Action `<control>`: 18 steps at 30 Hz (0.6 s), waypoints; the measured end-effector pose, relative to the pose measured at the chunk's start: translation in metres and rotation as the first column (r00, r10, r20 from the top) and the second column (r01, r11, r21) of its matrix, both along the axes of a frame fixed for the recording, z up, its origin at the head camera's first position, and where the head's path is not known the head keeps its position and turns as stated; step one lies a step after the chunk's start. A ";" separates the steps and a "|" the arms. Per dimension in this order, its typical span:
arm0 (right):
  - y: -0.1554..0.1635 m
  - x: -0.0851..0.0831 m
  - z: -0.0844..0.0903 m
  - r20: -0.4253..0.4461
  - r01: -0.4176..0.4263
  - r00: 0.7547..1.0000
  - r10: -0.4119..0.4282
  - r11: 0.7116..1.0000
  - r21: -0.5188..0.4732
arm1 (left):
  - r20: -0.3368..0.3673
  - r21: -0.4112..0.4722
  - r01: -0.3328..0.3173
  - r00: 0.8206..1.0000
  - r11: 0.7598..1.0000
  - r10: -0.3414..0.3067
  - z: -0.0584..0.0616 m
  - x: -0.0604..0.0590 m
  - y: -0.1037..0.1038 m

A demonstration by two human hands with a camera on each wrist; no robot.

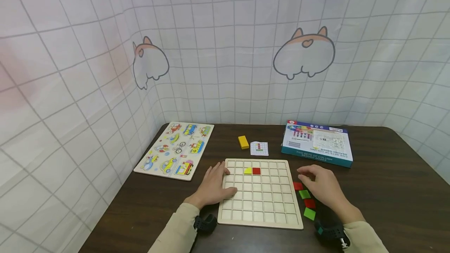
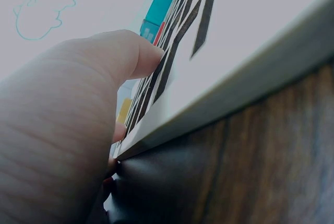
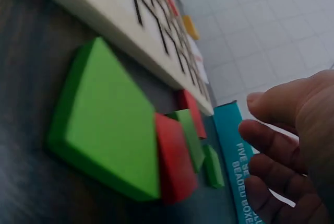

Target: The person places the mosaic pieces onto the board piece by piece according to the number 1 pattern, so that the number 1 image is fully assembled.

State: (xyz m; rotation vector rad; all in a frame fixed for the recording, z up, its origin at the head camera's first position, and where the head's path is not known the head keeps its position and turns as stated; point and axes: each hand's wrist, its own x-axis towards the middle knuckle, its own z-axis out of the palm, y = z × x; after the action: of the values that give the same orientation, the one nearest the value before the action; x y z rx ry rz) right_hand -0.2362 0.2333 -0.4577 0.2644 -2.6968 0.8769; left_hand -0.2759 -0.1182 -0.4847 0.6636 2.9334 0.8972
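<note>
Dark wood makes up the table [image 1: 386, 175], backed and flanked on the left by a white gridded cloth [image 1: 70, 89] that hangs down to its edges. A pale wooden grid board [image 1: 260, 202] lies near the front edge, around the middle; a yellow piece [image 1: 247, 170] and a red piece [image 1: 256, 171] sit side by side in its second row. The left hand [image 1: 212, 186] lies flat on the board's left edge, fingers straight and resting on the frame, thumb over the lower cells; it grips nothing. In the left wrist view the thumb [image 2: 130, 51] presses the board's top face. The right hand [image 1: 323, 188] hovers just off the board's right edge, fingers loosely curled and parted, holding nothing that shows. Under and beside it a column of loose tiles lies on the table: a red tile [image 1: 298, 186], a green tile [image 1: 304, 194], another red [image 1: 309, 203] and another green [image 1: 309, 213]. Bare table lies open to the right of the tiles, up to the right edge. Behind the board sit a yellow block [image 1: 243, 142] and a small card [image 1: 259, 148]; a teal box [image 1: 316, 143] lies toward the back right, a vehicle puzzle [image 1: 175, 149] at the back left corner.
</note>
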 end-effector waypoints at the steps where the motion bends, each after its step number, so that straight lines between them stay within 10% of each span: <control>1: 0.000 0.000 -0.001 0.013 0.000 1.000 0.000 1.000 0.014 | 0.001 -0.003 -0.002 1.000 1.000 0.002 -0.001 0.000 0.000; 18: 0.000 0.002 -0.003 0.211 -0.066 0.977 0.037 0.989 0.132 | -0.003 0.015 0.011 1.000 1.000 -0.011 0.002 0.000 0.000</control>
State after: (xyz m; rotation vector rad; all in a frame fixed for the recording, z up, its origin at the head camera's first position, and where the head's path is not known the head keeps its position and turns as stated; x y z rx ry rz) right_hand -0.2343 0.2335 -0.4607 0.2876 -2.9640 0.7714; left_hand -0.2756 -0.1186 -0.4826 0.6823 2.9253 0.9188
